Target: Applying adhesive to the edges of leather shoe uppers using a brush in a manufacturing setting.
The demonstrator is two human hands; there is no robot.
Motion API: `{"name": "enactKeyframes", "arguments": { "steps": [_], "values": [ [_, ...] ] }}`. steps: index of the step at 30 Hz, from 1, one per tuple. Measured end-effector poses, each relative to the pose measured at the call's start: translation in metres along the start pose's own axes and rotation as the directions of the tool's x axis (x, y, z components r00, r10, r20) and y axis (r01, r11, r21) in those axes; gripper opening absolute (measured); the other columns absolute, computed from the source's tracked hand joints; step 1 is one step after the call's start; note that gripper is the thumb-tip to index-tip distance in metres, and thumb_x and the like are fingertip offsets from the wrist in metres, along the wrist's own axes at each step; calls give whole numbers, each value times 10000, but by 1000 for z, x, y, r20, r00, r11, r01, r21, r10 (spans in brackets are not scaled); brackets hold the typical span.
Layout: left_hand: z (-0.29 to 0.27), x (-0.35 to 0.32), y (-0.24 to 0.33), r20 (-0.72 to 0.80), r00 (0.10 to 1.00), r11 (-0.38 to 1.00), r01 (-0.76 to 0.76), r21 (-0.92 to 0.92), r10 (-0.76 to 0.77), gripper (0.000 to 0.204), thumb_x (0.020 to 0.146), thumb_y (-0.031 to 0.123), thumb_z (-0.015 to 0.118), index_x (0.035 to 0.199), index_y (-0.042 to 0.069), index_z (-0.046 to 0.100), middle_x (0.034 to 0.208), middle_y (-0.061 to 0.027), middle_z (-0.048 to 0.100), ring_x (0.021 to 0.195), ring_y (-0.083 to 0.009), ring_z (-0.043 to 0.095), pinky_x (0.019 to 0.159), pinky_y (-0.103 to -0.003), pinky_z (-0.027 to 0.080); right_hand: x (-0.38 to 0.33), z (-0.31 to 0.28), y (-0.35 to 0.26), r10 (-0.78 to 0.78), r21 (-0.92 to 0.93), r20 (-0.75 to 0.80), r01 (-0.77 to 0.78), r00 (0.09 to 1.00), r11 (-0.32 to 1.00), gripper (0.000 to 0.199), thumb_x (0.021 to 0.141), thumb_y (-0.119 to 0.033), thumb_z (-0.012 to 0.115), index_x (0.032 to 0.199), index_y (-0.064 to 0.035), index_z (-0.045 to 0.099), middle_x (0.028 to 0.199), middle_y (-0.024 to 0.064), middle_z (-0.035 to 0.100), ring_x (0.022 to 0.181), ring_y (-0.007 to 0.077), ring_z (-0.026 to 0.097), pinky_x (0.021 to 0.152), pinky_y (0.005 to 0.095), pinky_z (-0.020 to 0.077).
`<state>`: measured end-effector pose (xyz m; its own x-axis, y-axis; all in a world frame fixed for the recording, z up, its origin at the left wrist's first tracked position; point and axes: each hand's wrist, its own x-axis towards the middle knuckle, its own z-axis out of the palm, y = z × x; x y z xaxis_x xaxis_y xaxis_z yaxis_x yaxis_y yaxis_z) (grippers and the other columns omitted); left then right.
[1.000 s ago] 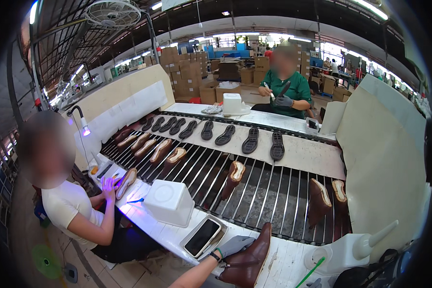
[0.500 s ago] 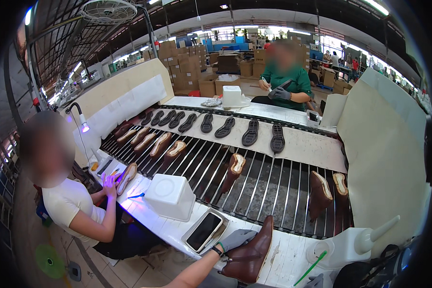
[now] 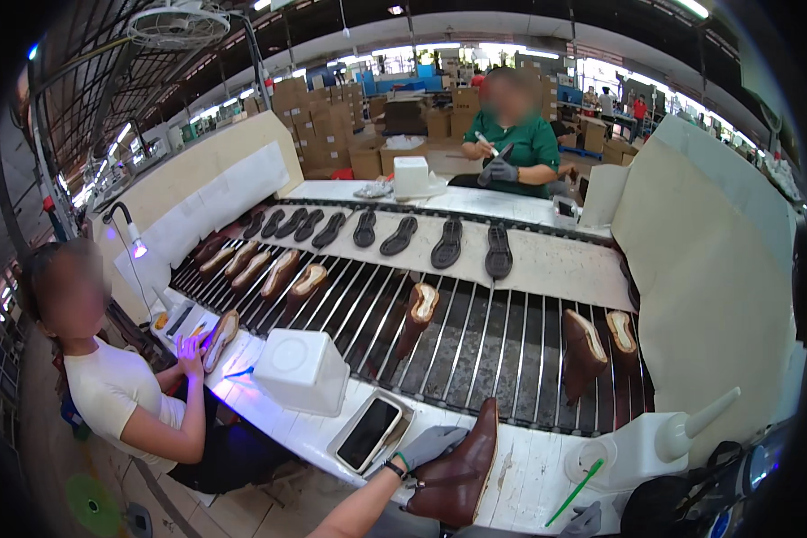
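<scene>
My left hand (image 3: 432, 446), in a grey glove with a dark band at the wrist, grips a brown leather ankle boot (image 3: 457, 475) by its upper. The boot lies tilted on the bench's near edge, toe pointing away and sole side facing right; a zip shows near its shaft. My right hand (image 3: 585, 520), also gloved in grey, is only partly visible at the bottom edge, its fingers close to a green-handled brush (image 3: 576, 493). Whether they touch the brush cannot be made out. The brush's upper end lies over a round white dish (image 3: 590, 455).
A white bottle with a long spout (image 3: 659, 439) stands right of the dish. Left of my hand are a phone (image 3: 369, 432) in a tray and a white tub (image 3: 300, 372). Beyond, a roller conveyor (image 3: 484, 359) carries brown boots and black soles (image 3: 446, 244). Two co-workers handle footwear parts.
The whole scene has shifted slightly left in view. My left hand stays on the boot. The co-worker across has tilted the dark sole more upright and brought the pen closer to it.
</scene>
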<state>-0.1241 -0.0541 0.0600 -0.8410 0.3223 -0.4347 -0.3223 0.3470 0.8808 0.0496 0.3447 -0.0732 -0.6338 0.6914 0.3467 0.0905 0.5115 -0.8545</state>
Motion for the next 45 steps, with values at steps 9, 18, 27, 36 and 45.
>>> {"name": "enactKeyframes", "arguments": {
  "steps": [9, 18, 27, 36, 45],
  "values": [
    [5, 12, -29, 20, 956, 955, -294, 45, 293, 429, 1027, 354, 461, 1269, 37, 619, 1092, -65, 693, 938, -141, 612, 843, -303, 486, 1, -6, -82, -225, -282, -58, 200, 973, 938, 428, 1027, -285, 494, 768, 29, 627, 694, 150, 666, 575, 240, 592, 550, 366, 476],
    [0, 9, -14, -3, 999, 992, -52, 113, 53, 472, 1022, 373, 463, 1301, 23, 611, 1145, -73, 692, 950, -125, 597, 846, -293, 479, 10, 8, -84, -361, -304, -117, 313, 925, 900, 384, 1003, -217, 537, 719, 35, 597, 606, 150, 583, 540, 263, 538, 531, 406, 428],
    [1, 9, -17, 14, 999, 993, -28, -114, 30, 477, 1019, 382, 471, 1323, 38, 604, 1133, -61, 691, 903, -130, 610, 846, -291, 492, 6, -3, -113, -156, -104, -53, 150, 986, 983, 388, 1011, -209, 512, 726, 36, 608, 649, 153, 637, 542, 255, 562, 529, 401, 441],
    [-1, 9, -18, -74, 997, 999, -23, 49, 27, 479, 1010, 379, 469, 1244, -5, 634, 1052, -104, 711, 835, -160, 612, 791, -318, 486, 6, 5, -107, -100, -22, -75, 99, 992, 995, 404, 1009, -199, 509, 686, 34, 576, 632, 154, 626, 529, 259, 526, 527, 396, 412],
    [-2, 9, -17, -50, 998, 999, -21, 43, 23, 503, 999, 419, 496, 1309, 42, 616, 1054, -78, 709, 849, -140, 600, 803, -289, 483, 9, 4, -105, -176, -58, -52, 173, 983, 983, 368, 991, -155, 498, 669, 4, 576, 616, 137, 616, 522, 253, 506, 511, 391, 389]
  ]
}}
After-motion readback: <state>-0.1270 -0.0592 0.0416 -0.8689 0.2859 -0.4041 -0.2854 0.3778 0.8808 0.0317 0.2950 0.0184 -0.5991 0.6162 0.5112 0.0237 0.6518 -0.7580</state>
